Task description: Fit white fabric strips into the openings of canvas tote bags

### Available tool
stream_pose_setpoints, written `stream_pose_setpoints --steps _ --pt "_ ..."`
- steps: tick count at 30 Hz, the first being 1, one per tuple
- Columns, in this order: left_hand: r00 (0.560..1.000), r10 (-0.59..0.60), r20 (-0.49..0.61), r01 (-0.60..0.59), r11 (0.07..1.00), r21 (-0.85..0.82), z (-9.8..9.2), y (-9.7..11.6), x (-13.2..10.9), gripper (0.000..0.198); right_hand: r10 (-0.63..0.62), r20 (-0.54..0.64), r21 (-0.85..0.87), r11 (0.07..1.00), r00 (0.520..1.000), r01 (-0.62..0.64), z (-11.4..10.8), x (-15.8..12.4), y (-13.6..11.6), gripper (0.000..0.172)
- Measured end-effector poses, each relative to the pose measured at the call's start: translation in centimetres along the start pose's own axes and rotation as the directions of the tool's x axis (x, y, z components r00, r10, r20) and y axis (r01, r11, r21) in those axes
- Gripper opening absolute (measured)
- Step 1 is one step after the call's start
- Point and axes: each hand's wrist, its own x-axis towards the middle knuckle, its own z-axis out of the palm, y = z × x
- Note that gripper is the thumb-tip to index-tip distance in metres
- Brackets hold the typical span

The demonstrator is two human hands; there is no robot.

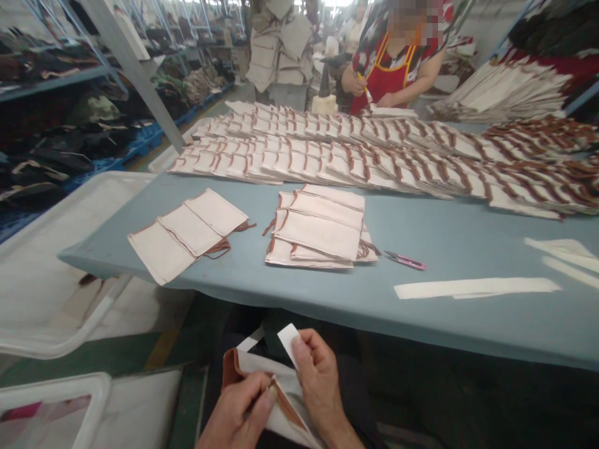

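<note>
Below the table's near edge, both my hands hold one cream fabric piece with brown trim (262, 374). My left hand (238, 411) pinches its brown-edged part from the left. My right hand (318, 380) grips it from the right, the thumb pressing a small white tab (289, 340) that sticks up. On the blue-grey table (444, 231) in front of me lie a stack of the same pieces (321, 231) and, to its left, three more overlapping pieces (187, 231). Pink thread snips (405, 259) rest right of the stack.
Rows of overlapping trimmed pieces (374, 156) cover the far half of the table. A person in a red apron (393, 68) works at the far side. White fabric strips (477, 287) lie at the right. White bins (42, 274) stand at the left, shelves (56, 93) beyond.
</note>
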Motion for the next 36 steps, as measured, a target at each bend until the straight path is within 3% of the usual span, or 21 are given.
stream_pose_setpoints --steps 5,8,10,14,20,25,29,33,36 --pt "0.959 0.228 -0.169 -0.223 0.974 0.046 -2.0 5.2 4.2 0.044 -0.259 0.107 -0.279 0.919 0.960 0.279 -3.9 0.6 -9.4 0.038" --pt "0.941 0.286 -0.181 -0.291 0.957 -0.001 -2.7 7.2 5.6 0.043 -0.414 0.225 -0.399 0.786 0.882 0.471 -4.7 -1.1 -13.8 0.031" --pt "0.946 0.291 -0.145 -0.302 0.952 -0.056 -2.8 8.1 5.9 0.042 -0.469 0.200 -0.436 0.743 0.860 0.507 -4.1 -2.4 -15.0 0.031" --pt "0.942 0.319 -0.103 -0.329 0.937 -0.115 -2.7 9.1 5.9 0.042 -0.422 0.057 -0.442 0.802 0.905 0.402 -1.8 -3.0 -14.6 0.033" --pt "0.937 0.328 -0.117 -0.338 0.937 -0.084 -2.5 9.2 5.3 0.047 -0.517 0.110 -0.589 0.654 0.849 0.475 0.0 -1.1 -12.7 0.026" --pt "0.958 0.265 -0.106 -0.276 0.954 -0.112 -2.6 8.8 5.0 0.048 -0.498 0.041 -0.595 0.684 0.866 0.421 0.2 -1.1 -11.7 0.032" --pt "0.958 0.197 -0.207 -0.220 0.971 -0.094 -2.7 7.9 5.1 0.051 -0.444 -0.022 -0.543 0.758 0.896 0.362 0.7 -1.0 -11.0 0.033" --pt "0.976 0.171 -0.135 -0.203 0.940 -0.276 -2.7 7.2 5.3 0.066 -0.354 -0.029 -0.496 0.817 0.935 0.294 1.0 -0.8 -10.6 0.033" --pt "0.976 0.195 -0.093 -0.216 0.878 -0.426 -2.5 6.9 5.5 0.073 -0.356 -0.037 -0.505 0.813 0.934 0.290 1.1 -0.8 -10.4 0.034"
